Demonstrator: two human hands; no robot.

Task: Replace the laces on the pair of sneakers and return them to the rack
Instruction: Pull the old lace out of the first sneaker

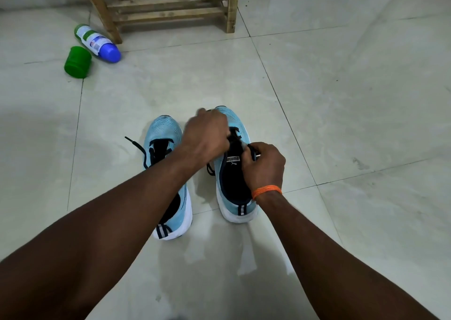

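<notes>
I count two light-blue sneakers, left sneaker (162, 130) and right sneaker (238, 121), and my two hands, left hand (207, 136) and right hand (264, 166). At eleven o'clock: one blue-capped bottle (94, 39), one green cap (77, 62); at twelve, one wooden rack (168, 14).

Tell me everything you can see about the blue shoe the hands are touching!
The light blue mesh sneaker with a thick white sole stands upright on the pale tiled floor, toe pointing away, right of its twin. Its lining and tongue are dark, with a white logo label. The left hand and right hand hold its dark lace above the tongue.
</notes>
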